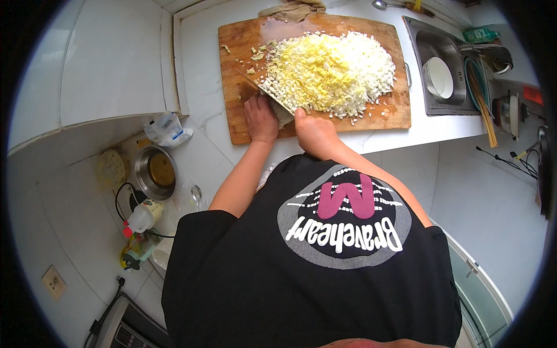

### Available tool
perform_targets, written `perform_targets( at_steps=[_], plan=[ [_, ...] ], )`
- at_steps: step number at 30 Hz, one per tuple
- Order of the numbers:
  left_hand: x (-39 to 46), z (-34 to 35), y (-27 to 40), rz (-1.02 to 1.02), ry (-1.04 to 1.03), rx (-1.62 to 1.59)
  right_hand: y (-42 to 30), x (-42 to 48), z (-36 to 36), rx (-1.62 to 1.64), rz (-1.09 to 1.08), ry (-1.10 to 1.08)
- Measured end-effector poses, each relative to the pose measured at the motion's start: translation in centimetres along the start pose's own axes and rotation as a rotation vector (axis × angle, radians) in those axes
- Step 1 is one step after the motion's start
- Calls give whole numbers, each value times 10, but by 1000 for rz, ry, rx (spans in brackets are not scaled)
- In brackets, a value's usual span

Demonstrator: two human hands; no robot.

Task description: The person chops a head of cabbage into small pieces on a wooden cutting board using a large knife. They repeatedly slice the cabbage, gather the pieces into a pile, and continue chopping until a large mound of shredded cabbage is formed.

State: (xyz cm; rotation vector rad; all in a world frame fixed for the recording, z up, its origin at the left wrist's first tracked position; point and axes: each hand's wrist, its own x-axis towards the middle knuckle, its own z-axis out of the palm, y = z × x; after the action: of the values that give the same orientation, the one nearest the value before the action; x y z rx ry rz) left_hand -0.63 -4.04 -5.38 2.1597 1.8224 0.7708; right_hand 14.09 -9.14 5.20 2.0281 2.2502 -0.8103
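A wooden cutting board [315, 124] lies on the white countertop before me. Heaped across it is finely chopped cabbage [326, 71], pale yellow in the middle and white toward the right. My right hand [317, 134] grips a kitchen knife [278, 101] at the near edge of the heap. The blade is seen almost edge-on, slanting up to the left, its handle hidden in the fist. My left hand [262, 121] is at the near side of the blade, fingertips close to it or touching. A greyish surface between my hands cannot be made out clearly.
Beyond the board lies a crumpled brown cloth [293, 9]. To the right, a steel sink [435, 39] holds a white bowl [438, 78]; wooden chopsticks [483, 108] lean at its right side. A metal basin [143, 172] and a plastic bottle [145, 216] stand to the left.
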Motion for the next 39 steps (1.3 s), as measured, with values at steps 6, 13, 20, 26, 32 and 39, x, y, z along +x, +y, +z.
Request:
perform_targets(
  at_steps=[6,13,20,26,32,39],
  plan=[
    [0,-7,-11,67,42,-224,3,12,1,-2,0,70],
    [-11,-28,-4,267,-159,-100,18,11,4,59,67,144],
    [1,-2,-1,95,-171,-119,18,-3,-9,42,58,212],
    [-4,-16,-4,183,-34,-207,13,-19,-17,38,43,149],
    [-3,-9,-8,238,18,-214,11,-12,-14,-18,3,88],
    [-5,-6,-7,192,10,-205,2,6,-7,-10,-17,52]
  ],
)
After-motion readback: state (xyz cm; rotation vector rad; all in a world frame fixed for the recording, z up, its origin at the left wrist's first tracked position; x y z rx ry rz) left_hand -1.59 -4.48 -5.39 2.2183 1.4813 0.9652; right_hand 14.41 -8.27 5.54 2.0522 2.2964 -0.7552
